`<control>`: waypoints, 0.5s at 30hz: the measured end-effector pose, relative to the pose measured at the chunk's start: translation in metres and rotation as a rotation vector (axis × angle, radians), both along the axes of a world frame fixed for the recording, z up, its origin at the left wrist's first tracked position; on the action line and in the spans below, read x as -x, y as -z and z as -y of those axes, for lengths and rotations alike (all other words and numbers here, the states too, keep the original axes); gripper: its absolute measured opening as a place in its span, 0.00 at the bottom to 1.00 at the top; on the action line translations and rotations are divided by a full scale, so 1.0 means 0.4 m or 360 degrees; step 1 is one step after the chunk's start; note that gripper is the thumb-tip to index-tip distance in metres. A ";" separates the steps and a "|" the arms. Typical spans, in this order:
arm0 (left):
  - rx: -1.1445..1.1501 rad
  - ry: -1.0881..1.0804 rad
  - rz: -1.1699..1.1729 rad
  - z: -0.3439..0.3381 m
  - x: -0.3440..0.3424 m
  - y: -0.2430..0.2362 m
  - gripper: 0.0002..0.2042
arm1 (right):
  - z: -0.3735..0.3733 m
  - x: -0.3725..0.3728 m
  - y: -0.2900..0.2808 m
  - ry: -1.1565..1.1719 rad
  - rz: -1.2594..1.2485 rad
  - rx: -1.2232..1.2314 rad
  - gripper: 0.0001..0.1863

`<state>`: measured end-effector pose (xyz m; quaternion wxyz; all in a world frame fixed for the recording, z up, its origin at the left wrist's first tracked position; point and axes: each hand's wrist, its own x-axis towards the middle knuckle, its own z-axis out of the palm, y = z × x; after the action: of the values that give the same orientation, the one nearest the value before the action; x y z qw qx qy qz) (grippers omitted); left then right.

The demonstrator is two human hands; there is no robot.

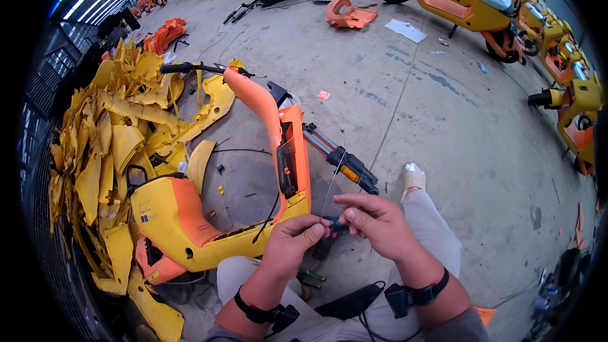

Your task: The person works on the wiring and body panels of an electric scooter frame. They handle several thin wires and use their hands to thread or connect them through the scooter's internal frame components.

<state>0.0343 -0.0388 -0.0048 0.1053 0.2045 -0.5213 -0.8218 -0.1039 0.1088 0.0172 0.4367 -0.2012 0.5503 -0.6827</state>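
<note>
Left hand (294, 239) pinches a thin wire (331, 183); right hand (382, 225) curls beside it, grip unclear, near yellow-orange scooter bodywork (158, 209).

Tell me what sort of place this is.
Probably a scooter workshop or dismantling hall: a yellow and orange scooter body near the person, a heap of yellow panels at left, and parked scooters at right.

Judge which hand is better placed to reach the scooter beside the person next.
Probably the left hand: it appears right by the scooter, which lies on the person's left. The right hand is farther off, with the left between it and the scooter's yellow body.
</note>
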 end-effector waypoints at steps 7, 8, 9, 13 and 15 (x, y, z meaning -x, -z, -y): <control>0.0032 -0.0104 -0.0045 -0.005 0.008 -0.012 0.09 | 0.037 -0.013 0.028 0.0055 -0.0312 -0.0019 0.12; 0.0031 -0.0100 -0.0048 -0.006 0.009 -0.012 0.09 | 0.042 -0.017 0.029 0.0073 -0.0398 0.0040 0.13; 0.0033 -0.0086 -0.0012 -0.009 0.007 -0.008 0.09 | 0.044 -0.019 0.029 0.0075 -0.0399 0.0034 0.13; 0.0049 -0.0016 0.0134 -0.011 -0.004 -0.016 0.10 | 0.051 -0.019 0.035 0.0032 -0.0498 0.0026 0.11; 0.0054 0.0007 0.0184 -0.011 -0.009 -0.019 0.11 | 0.051 -0.022 0.038 0.0019 -0.0519 0.0035 0.10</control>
<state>0.0378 -0.0344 0.0027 0.0767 0.2486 -0.5409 -0.7998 -0.0952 0.0883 0.0019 0.3353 -0.3108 0.6076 -0.6495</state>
